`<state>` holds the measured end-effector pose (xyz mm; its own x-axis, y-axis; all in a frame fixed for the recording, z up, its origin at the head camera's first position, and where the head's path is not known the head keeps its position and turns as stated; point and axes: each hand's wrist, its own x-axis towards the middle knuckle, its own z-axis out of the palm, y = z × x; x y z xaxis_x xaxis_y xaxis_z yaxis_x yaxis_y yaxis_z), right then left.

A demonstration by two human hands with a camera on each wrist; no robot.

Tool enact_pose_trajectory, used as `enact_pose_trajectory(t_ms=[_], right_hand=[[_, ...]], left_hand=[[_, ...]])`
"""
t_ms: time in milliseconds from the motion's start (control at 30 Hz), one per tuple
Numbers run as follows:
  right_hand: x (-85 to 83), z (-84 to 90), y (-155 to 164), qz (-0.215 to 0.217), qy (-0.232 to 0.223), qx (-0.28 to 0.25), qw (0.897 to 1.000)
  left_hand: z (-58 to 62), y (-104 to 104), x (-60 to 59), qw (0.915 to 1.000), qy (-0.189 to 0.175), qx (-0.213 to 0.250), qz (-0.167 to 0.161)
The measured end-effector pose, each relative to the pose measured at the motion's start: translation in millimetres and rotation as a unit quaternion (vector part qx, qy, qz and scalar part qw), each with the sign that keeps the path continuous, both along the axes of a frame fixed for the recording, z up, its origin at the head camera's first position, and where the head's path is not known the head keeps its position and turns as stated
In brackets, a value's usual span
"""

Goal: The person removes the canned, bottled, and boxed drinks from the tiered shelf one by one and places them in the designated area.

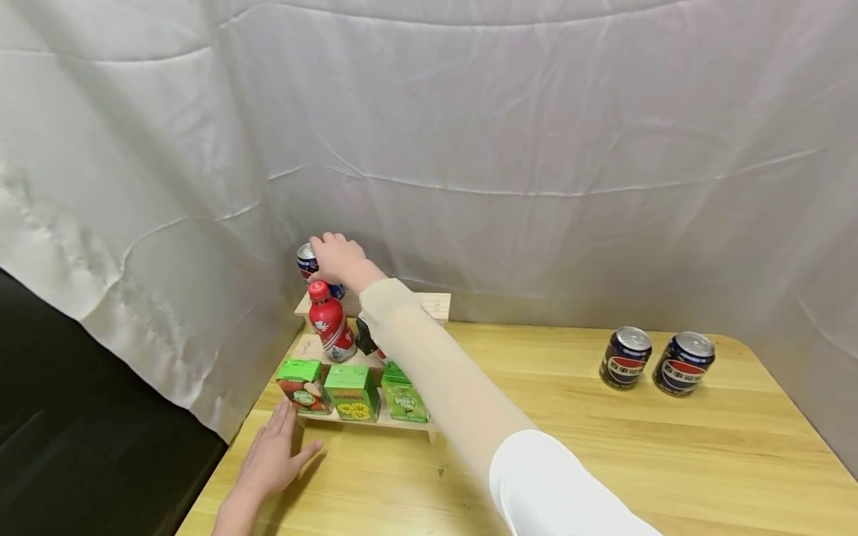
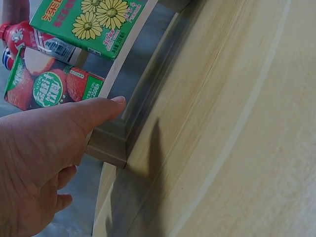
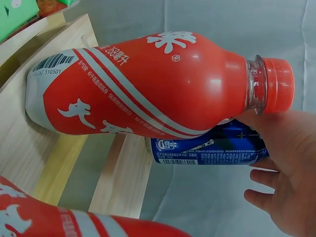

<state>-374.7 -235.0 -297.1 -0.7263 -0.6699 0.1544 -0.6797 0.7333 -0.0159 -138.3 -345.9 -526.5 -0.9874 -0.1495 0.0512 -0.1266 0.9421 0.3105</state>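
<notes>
My right hand (image 1: 337, 259) reaches to the top step of a small wooden rack and grips the upper end of a blue soda can (image 3: 212, 145). A red-capped bottle (image 3: 148, 89) stands in front of that can and covers part of it and of the hand. Beside my fingers, another blue can (image 1: 306, 255) stands at the left end of the step. My left hand (image 1: 271, 454) lies by the rack's front left corner, fingers extended, its thumb (image 2: 106, 109) near the front edge. Just above it sits a juice box with red fruit (image 2: 54, 81).
A flower-printed juice box (image 1: 352, 394) and a green juice box (image 1: 404, 397) share the rack's front step. The right forearm hides part of the rack (image 1: 436, 304). Two dark blue cans (image 1: 625, 357) (image 1: 684, 363) stand on the table's right. Grey cloth (image 1: 503, 149) hangs behind.
</notes>
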Motion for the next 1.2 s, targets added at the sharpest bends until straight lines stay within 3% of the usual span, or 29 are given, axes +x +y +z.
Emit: enact_pose_trajectory(t_ms=[267,667,1200], right_hand=[[-0.3,0.8,-2,0.014,0.009,-0.001,1.0],[-2.0,1.3,2,-0.019,0.018,-0.024,0.999],[2.2,22.3,22,-0.006,0.052,-0.034,0.998]], left_hand=[[0.4,0,0.8,1.0,0.006,-0.003,0.0],[-2.3,2,-3.5,1.0,0.006,-0.006,-0.004],[-2.2,3,-10.1,1.0,0.002,0.003,-0.005]])
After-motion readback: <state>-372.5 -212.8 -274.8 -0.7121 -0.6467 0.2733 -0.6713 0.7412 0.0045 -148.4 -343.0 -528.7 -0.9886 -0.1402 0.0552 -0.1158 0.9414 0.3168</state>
